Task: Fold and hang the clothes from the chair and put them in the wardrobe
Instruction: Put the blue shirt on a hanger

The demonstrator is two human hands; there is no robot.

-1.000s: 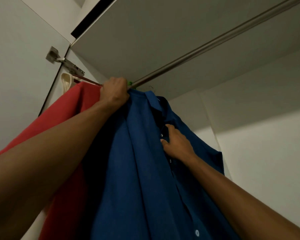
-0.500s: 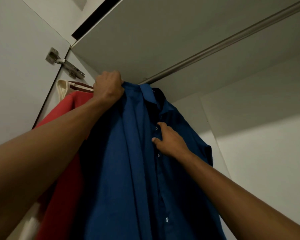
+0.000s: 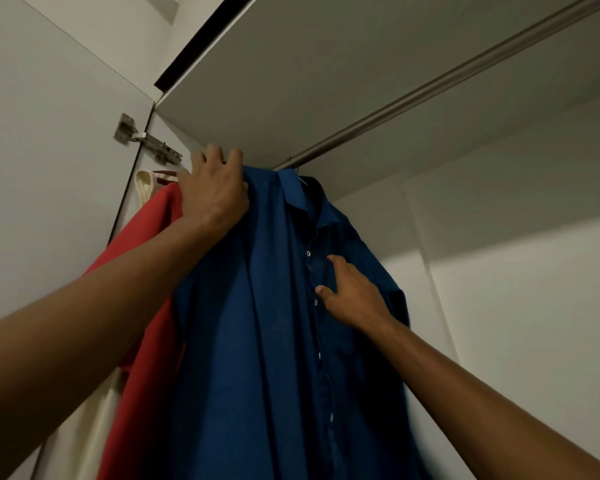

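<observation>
Inside the wardrobe (image 3: pixel 499 306) the blue button-up shirt (image 3: pixel 257 341) now hangs from the rail (image 3: pixel 430 88) beside a red garment (image 3: pixel 146 271), the left hand (image 3: pixel 215 192) having loosened, fingers spread on its shoulder, the right hand (image 3: pixel 354 296) resting flat on its placket, so hanging looks nearly finished.

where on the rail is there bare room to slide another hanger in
The metal hanging rail is bare from the dark blue button shirt rightward, between wardrobe top and back wall. The left end is crowded: the left hand at the blue shoulder, the red garment and cream garment packed against the hinged door.
</observation>
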